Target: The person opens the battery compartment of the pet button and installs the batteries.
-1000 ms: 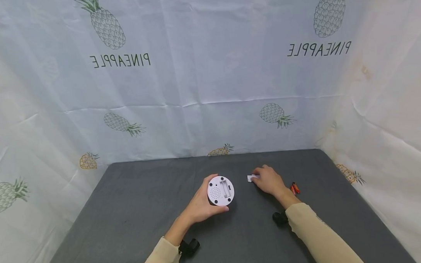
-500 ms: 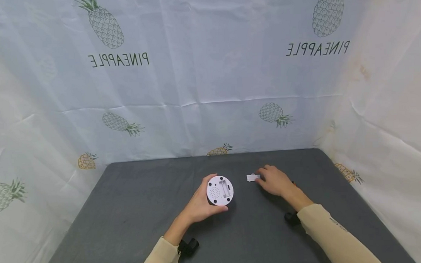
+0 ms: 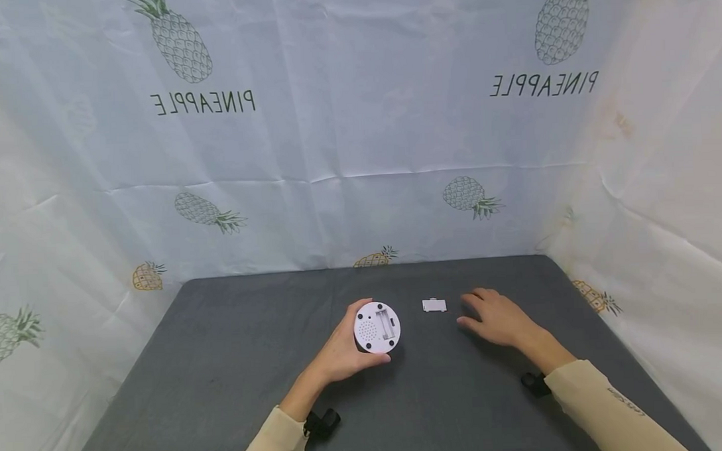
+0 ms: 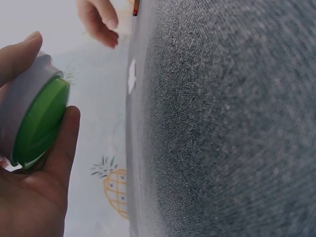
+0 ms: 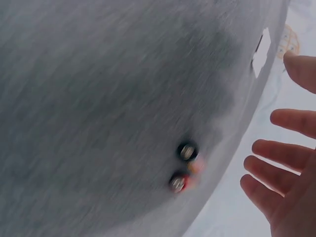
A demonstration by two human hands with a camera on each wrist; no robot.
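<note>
My left hand (image 3: 340, 353) grips a round white device (image 3: 373, 338) by its edge, thumb on one side and fingers on the other. Its underside faces me in the head view, showing a bare battery slot, dark feet and a patch of small holes. A green dome (image 4: 44, 118) on its other side shows in the left wrist view. Over the table, my right hand (image 3: 497, 319) is held with fingers spread and nothing in them. Left of it lies a small white battery cover (image 3: 434, 305). Red-and-black batteries (image 5: 179, 182) lie below the right hand, hidden in the head view.
The dark grey cloth-covered table (image 3: 240, 362) ends at a white curtain (image 3: 358, 133) with pineapple prints, which hangs behind and along both sides. A black wrist camera (image 3: 323, 422) is strapped to the left wrist.
My right hand has let go of the white battery cover and moved right, away from it, over the batteries. The left hand and the device have stayed in place.
</note>
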